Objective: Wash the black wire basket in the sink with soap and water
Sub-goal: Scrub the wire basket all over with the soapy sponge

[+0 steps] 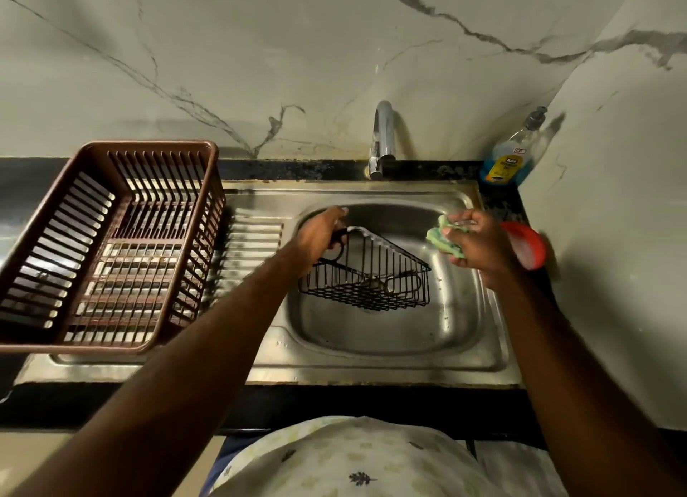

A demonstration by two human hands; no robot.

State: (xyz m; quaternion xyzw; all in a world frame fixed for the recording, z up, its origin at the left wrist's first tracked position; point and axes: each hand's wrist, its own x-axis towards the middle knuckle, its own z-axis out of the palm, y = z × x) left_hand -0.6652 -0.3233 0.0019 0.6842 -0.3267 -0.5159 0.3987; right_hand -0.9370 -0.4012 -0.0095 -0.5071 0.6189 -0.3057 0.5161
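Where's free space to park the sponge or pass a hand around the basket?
Bare: the sink front rim; the ribbed drainboard strip between brown rack and basin; the basin floor in front of the black wire basket held by the left hand. Crowded: right side, where right hand with green sponge, red tub and soap bottle cluster.

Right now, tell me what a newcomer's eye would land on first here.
The black wire basket stands out first, in the steel sink bowl, its far corner gripped by the left hand. Just right of it, the right hand holds a green sponge above the bowl. A big brown plastic dish rack fills the drainboard on the left.
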